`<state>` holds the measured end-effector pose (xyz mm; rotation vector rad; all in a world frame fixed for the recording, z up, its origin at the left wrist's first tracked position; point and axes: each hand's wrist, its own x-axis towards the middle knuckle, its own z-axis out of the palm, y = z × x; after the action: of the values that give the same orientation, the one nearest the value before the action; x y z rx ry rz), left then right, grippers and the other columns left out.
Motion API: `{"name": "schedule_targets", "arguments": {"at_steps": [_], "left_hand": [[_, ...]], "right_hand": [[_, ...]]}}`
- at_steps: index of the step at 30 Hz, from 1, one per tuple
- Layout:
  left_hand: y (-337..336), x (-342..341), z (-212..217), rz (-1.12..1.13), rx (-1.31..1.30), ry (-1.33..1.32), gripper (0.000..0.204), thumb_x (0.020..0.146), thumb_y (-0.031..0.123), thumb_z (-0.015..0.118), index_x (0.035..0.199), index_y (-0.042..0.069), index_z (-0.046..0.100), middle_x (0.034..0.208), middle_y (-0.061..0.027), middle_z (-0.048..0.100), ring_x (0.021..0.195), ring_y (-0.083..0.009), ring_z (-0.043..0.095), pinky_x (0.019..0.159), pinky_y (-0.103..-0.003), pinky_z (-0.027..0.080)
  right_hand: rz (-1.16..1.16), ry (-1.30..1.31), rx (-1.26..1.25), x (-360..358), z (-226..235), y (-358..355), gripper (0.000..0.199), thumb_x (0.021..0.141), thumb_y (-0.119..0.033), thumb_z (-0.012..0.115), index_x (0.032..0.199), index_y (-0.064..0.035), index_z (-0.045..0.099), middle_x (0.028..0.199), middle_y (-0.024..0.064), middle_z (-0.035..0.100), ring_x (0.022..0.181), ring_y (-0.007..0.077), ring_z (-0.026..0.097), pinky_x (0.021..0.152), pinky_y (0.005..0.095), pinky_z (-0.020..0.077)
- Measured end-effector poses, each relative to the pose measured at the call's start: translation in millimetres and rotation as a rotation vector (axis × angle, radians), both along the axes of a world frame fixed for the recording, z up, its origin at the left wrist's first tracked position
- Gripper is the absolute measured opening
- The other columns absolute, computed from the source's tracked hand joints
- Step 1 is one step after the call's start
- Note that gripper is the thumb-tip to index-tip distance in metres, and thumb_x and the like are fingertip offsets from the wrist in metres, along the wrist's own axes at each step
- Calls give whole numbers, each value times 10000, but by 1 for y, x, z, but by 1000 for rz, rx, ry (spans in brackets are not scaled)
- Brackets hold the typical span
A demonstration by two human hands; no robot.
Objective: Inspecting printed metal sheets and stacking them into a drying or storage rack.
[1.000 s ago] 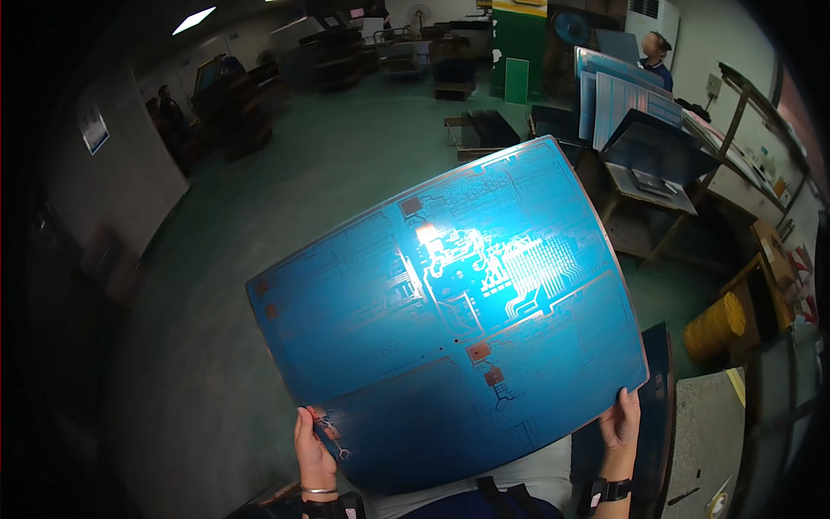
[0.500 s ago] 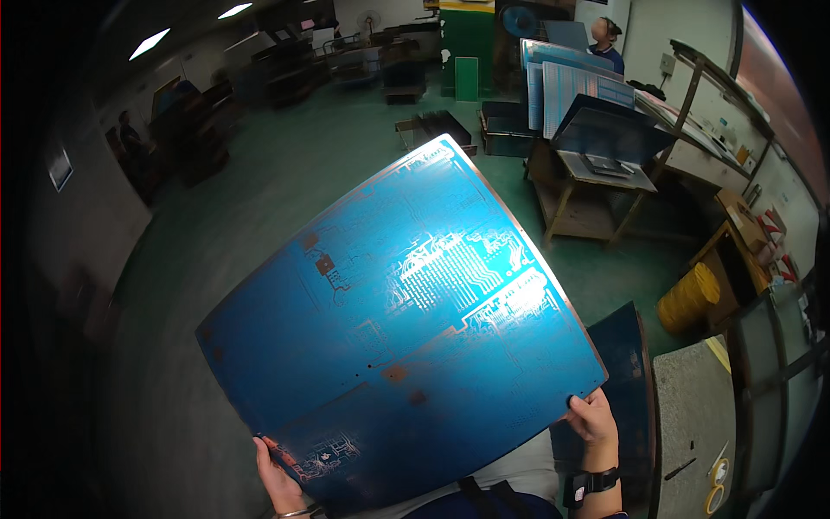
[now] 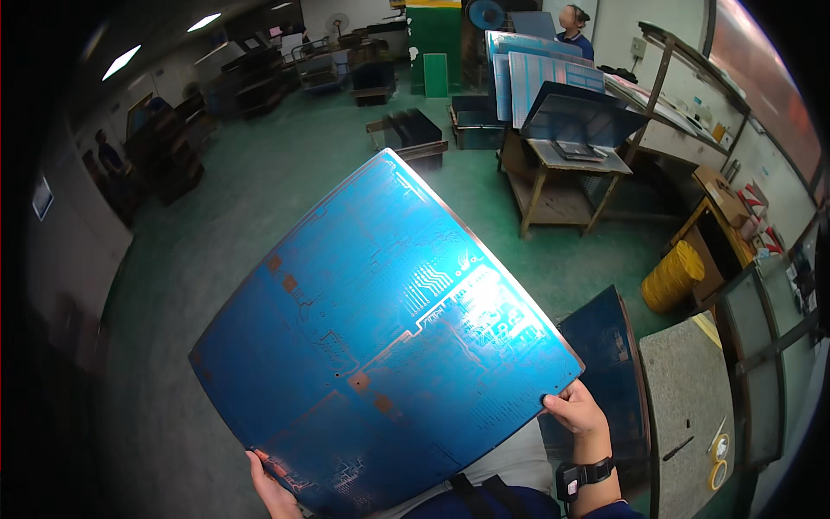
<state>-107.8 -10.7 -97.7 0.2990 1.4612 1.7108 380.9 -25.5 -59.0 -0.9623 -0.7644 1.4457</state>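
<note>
A large blue-coated circuit board panel [image 3: 346, 285] with copper traces and a copper-coloured rim is held up before me, tilted so that light glares off its right part. My left hand [image 3: 272, 486] grips its lower left edge, thumb along the rim and the other fingers hidden behind. At the lower right corner, my right hand [image 3: 575, 408] pinches the panel, thumb on the face and fingers underneath. A black band with a small device [image 3: 584, 476] sits on my right wrist.
More dark blue panels [image 3: 605, 363] stand just right of my right hand. Beside them a grey worktop [image 3: 687, 389] bears a pen [image 3: 679, 447] and tape rolls [image 3: 718, 474]. A yellow bin [image 3: 673, 277], a wooden stand with panels [image 3: 562, 177] and a person [image 3: 575, 30] are farther off.
The panel has shifted slightly left and turned a little in my hands, and the glare has moved across it. The room has slid left in view. Both hands keep their hold.
</note>
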Motion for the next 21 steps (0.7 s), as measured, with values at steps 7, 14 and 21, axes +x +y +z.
{"name": "schedule_targets", "arguments": {"at_steps": [7, 14, 21], "left_hand": [[3, 5, -1, 29, 3, -154, 294, 848, 398, 576, 791, 109, 574, 743, 37, 544, 662, -61, 526, 583, -196, 441], [3, -1, -10, -11, -32, -115, 273, 847, 399, 570, 784, 133, 578, 792, 8, 583, 726, -109, 570, 666, -257, 493], [4, 8, -6, 85, -33, 80, 363, 871, 454, 508, 758, 109, 516, 675, 36, 481, 566, -55, 456, 500, -199, 387]], "right_hand": [[6, -57, -47, -3, 1, 1, 473, 794, -110, 633, 1188, 56, 430, 1010, 133, 595, 889, 188, 593, 775, 337, 500], [-9, -99, -89, -2, -9, 1, 495, 784, -147, 655, 1181, 54, 437, 984, 116, 601, 859, 168, 593, 771, 308, 488], [-19, 48, -104, -5, -20, 1, 487, 779, -101, 652, 1189, 40, 430, 1029, 109, 583, 866, 164, 587, 767, 307, 484]]}}
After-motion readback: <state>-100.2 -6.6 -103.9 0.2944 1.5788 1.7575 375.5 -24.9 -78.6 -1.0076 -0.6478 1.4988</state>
